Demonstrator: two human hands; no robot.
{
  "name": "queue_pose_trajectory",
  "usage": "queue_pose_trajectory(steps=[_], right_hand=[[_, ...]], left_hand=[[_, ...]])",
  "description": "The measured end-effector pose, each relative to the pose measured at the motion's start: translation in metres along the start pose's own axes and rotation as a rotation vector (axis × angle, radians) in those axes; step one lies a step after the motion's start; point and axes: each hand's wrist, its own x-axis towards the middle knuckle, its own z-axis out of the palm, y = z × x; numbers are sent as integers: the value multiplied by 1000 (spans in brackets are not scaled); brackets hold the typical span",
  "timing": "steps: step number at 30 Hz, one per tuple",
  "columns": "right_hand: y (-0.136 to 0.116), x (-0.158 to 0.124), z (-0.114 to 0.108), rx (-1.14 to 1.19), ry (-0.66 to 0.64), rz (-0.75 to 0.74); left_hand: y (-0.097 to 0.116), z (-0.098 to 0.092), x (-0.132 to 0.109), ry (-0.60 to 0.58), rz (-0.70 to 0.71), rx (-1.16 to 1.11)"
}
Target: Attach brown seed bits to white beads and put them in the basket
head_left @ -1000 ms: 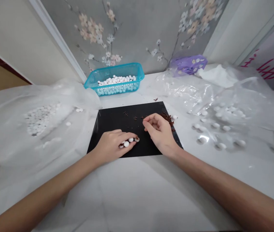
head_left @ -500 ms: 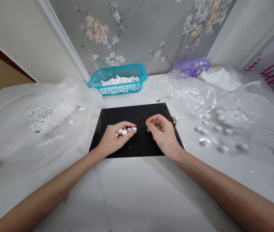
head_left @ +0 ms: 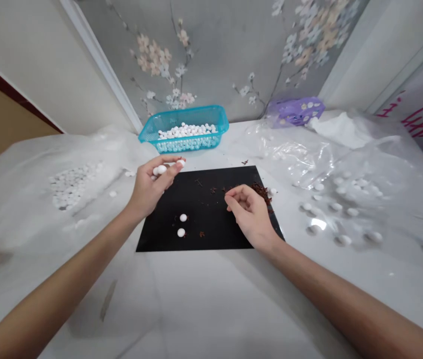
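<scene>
My left hand [head_left: 147, 188] is closed around several small white balls [head_left: 162, 169], with one pinched between thumb and fingertip, just in front of the blue basket [head_left: 147, 130]. Over the black board [head_left: 222, 232], my right hand [head_left: 247, 205] has its thumb and index finger pressed together; whatever they hold is too small to make out. Two white balls, a rear one [head_left: 183, 218] and a front one [head_left: 181, 232], rest on the board's left half with brown bits beside them. A heap of small brown pieces [head_left: 261, 192] lies at the board's right edge, partly behind my right hand.
White balls fill much of the basket. A clear plastic bag with balls [head_left: 72, 184] lies at left. On the right, more plastic bags [head_left: 308, 154] and loose balls [head_left: 352, 212] spread over the white table. A purple packet [head_left: 297, 110] stands against the wall.
My left hand has moved left and away from me, toward the basket, still holding balls. The two balls on the board are now uncovered. My right hand stays nearly in place, still pinched.
</scene>
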Motion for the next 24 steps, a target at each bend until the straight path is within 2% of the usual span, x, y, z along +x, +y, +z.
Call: queue_pose_trajectory(steps=[3,6,10,12,14,16,19,22,24], right_hand=[[5,1,3,38,13,-41],[7,1,9,40,20,-87],[11,4,19,87,38,-51],[15,6,19,96,19,-53],[18,7,19,71,-11,-53],[20,7,18,60,-29,-42],[20,5,17,65,-30,-35],[18,4,16,52,-19,-27],[17,4,15,34,-9,-25]], left_hand=[[15,-9,42,23,26,-60],[22,-16,96,-3,77,92],[7,-17,171,-86,131,543],[-5,-16,199,-110,125,578],[-14,-15,216,-153,108,597],[-20,-17,224,-206,88,623],[-16,-25,219,-290,68,654],[7,-40,196,-380,99,632],[27,-56,174,-373,203,550]])
